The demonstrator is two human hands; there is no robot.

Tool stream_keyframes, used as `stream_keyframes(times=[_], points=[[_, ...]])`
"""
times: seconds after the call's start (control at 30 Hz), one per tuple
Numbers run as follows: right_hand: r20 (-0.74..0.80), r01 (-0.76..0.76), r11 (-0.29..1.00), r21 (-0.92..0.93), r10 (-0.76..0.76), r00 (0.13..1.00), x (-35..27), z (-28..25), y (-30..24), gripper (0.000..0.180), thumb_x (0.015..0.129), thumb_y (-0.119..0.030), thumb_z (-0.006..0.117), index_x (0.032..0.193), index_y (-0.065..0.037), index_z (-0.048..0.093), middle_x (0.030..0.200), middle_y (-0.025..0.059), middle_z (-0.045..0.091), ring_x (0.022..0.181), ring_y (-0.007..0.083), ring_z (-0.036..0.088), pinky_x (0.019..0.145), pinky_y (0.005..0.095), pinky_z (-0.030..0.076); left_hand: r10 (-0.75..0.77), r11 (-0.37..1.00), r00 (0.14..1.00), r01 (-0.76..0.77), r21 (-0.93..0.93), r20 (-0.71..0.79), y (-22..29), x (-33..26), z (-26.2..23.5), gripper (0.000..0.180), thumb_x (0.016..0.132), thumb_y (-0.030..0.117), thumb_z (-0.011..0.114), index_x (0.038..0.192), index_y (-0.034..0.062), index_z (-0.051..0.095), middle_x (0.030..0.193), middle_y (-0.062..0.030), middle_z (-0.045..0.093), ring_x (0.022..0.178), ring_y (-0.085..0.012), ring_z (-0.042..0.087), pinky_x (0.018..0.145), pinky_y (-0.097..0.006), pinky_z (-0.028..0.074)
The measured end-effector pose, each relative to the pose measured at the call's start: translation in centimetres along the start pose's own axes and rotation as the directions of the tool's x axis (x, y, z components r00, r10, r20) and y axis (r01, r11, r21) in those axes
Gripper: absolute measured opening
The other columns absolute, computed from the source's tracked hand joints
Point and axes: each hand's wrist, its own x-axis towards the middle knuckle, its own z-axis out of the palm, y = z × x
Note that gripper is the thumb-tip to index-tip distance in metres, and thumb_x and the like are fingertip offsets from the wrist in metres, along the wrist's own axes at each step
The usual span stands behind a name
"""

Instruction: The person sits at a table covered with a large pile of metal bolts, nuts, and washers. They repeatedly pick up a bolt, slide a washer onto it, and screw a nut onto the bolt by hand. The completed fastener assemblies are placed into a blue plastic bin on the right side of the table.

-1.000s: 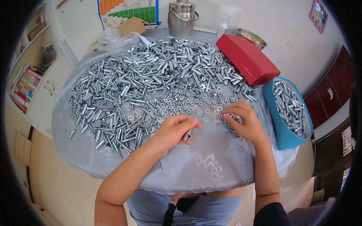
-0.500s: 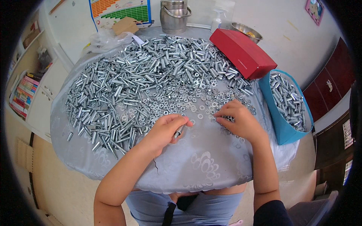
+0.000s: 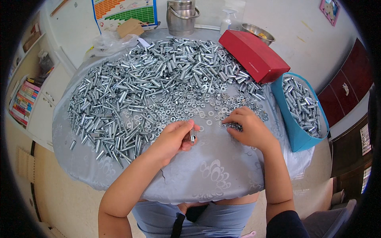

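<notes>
Bright, diffuse indoor light. Beyond the fingers (image 3: 232,117), metal parts (image 3: 158,71) glint with small highlights; below them, the tabletop (image 3: 190,174) shows soft sheen and faint shadow. Well outward from the fingers, fisheye distortion bends edges toward black corners.

We are viewing the table (image 3: 186,180) from above its near edge, through the left of two head-worn fisheye cameras. We are facing forward and steeply down, framing the left hand (image 3: 174,139) and right hand (image 3: 250,127) near the centre at close range, the wall (image 3: 283,23) standing beyond at the top. We are seeing straight edges bowing toward the rim.
</notes>
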Motion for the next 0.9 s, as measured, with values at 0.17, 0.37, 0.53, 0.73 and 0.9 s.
stream_keyframes(times=[0.17,0.37,0.53,0.73,0.9], points=[[-0.012,-0.018,0.995,-0.094,0.017,1.0,-0.18,-0.04,-0.24,0.018,0.067,-0.007,0.063,0.085,-0.003,0.063,0.087,0.0132,0.058,0.088,0.0302,0.054,0.079,0.0359,0.044,-0.014,1.0,0.999,0.014,0.005,-0.031,0.06,-0.02,0.27,0.032,0.095,0.031,0.043,0.098,0.0009,0.055,0.059,-0.0008,0.044,0.049,-0.0068,0.033,0.048,-0.022,0.029],[-0.011,-0.032,0.996,-0.083,0.031,0.999,-0.23,0.08,-0.39,0.015,0.069,-0.006,0.062,0.083,-0.002,0.062,0.086,0.0137,0.058,0.085,0.0311,0.055,0.077,0.0374,0.045,-0.003,1.0,1.0,0.003,0.021,0.002,-0.22,0.22,-0.29,0.031,0.095,0.029,0.042,0.097,0.0005,0.055,0.053,0.0026,0.035,0.047,-0.0069,0.028,0.046,-0.023,0.025],[-0.004,0.012,0.997,-0.078,-0.012,1.0,-0.38,0.07,0.09,0.015,0.07,-0.005,0.064,0.085,-0.003,0.062,0.086,0.0134,0.057,0.085,0.0309,0.055,0.076,0.0371,0.045,-0.019,1.0,1.0,0.019,0.022,-0.016,0.3,-0.07,0.19,0.03,0.095,0.028,0.042,0.096,0.0008,0.055,0.05,0.004,0.03,0.045,-0.0072,0.026,0.045,-0.024,0.023],[-0.027,0.027,0.999,-0.048,-0.028,0.999,-0.18,0.1,-0.3,0.017,0.071,-0.006,0.065,0.088,-0.004,0.063,0.085,0.0123,0.057,0.084,0.0299,0.055,0.075,0.0364,0.045,-0.011,0.999,1.0,0.012,0.048,-0.022,0.23,-0.03,0.23,0.031,0.095,0.03,0.043,0.095,0.0014,0.055,0.052,0.004,0.031,0.046,-0.007,0.027,0.045,-0.024,0.023],[-0.011,0.014,1.0,-0.015,-0.015,1.0,-0.08,0.35,-0.32,0.021,0.073,-0.008,0.065,0.094,-0.006,0.065,0.084,0.0113,0.056,0.083,0.0283,0.055,0.073,0.0359,0.045,-0.006,0.999,0.999,0.008,0.053,-0.033,0.15,-0.17,0.23,0.032,0.094,0.031,0.044,0.095,0.0014,0.056,0.053,0.0035,0.033,0.047,-0.0068,0.029,0.045,-0.023,0.024]])
